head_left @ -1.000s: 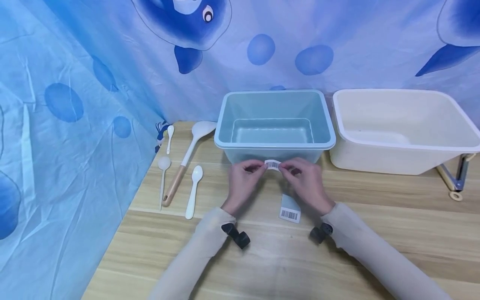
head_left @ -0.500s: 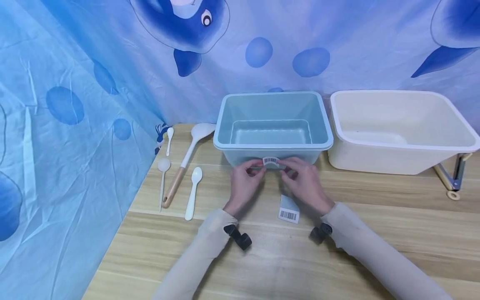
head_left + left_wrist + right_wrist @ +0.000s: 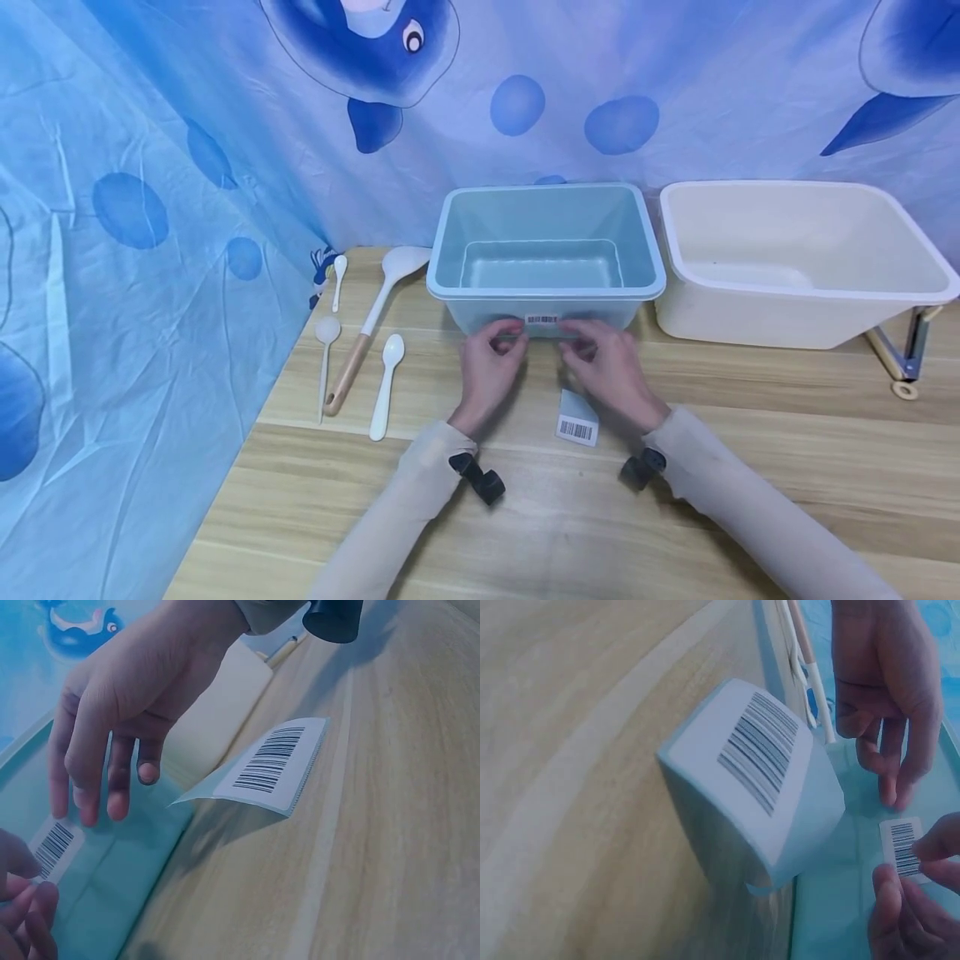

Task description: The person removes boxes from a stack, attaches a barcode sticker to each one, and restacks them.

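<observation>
A white barcode label [image 3: 542, 320] lies flat on the front wall of a light blue plastic bin [image 3: 547, 293]. My left hand [image 3: 489, 367] touches the label's left end with its fingertips. At the right end, my right hand [image 3: 609, 367] has fingertips against the label and bin wall; in the left wrist view its fingers [image 3: 96, 761] look fairly straight. Over the table below the hands is a pale blue backing sheet [image 3: 573, 408] with a second barcode label [image 3: 765, 750] on it; the wrist views show this sheet curled up.
A white bin [image 3: 750, 321] stands right of the blue one, near a metal-and-wood folding piece [image 3: 907, 354]. To the left lie a large white spoon with a wooden handle [image 3: 360, 354] and several smaller white spoons [image 3: 386, 387]. Blue printed cloth [image 3: 225, 167] hangs behind.
The label was bowed between both hands in front of the bin. It has moved onto the front wall and flattened, while the fingertips shifted to its ends.
</observation>
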### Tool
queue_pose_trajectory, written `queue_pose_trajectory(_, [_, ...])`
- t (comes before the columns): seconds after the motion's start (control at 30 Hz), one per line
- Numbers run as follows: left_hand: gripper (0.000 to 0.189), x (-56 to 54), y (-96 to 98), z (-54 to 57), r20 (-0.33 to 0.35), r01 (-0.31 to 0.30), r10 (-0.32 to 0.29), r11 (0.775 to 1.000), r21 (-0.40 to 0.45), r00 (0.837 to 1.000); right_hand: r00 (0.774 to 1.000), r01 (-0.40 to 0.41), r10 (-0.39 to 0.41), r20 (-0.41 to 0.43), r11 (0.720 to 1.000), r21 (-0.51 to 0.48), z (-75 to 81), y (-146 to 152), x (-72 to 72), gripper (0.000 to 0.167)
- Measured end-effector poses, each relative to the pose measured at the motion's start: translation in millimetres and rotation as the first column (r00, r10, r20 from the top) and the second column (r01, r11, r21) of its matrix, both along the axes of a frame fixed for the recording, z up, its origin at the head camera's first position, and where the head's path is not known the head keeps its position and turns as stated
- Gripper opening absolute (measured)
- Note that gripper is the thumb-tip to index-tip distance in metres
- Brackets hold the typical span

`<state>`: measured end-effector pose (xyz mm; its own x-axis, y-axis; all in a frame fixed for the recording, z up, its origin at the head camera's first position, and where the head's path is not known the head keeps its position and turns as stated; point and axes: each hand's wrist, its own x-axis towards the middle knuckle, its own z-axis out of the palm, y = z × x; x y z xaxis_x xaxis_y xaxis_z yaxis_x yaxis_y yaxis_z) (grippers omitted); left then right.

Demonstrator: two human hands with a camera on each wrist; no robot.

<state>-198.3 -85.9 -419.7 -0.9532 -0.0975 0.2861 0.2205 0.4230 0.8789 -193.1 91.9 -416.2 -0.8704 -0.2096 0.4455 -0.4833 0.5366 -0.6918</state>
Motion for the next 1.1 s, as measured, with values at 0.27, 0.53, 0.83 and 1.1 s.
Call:
queue_pose_trajectory(0.27, [0.025, -5.1, 4.1, -1.6, -0.003, 0.22, -0.221, 0.972, 0.084, 0.975, 0.908, -0.137, 0.233, 0.348, 0.951, -0.278, 1.6, -3, -4.3, 0.033])
queue_pose_trajectory(0.53, [0.021, -5.7, 7.0, -9.7, 0.077, 0.207, -0.214, 0.974, 0.092, 0.974, 0.779, -0.085, 0.306, 0.547, 0.917, -0.391, -8.3, 0, -9.7, 0.041])
queue_pose_trajectory(0.83, [0.023, -6.5, 4.3, -6.1, 0.098, 0.214, -0.221, 0.974, 0.078, 0.97, 0.769, -0.13, 0.341, 0.541, 0.912, -0.389, -6.8, 7, -12.9, 0.042])
queue_pose_trajectory(1.1, [0.037, 19.0, 3.2, -12.1, 0.157, 0.315, -0.317, 0.948, 0.042, 0.935, 0.807, -0.101, 0.258, 0.531, 0.946, -0.307, -7.5, 26, 2.0, 0.042])
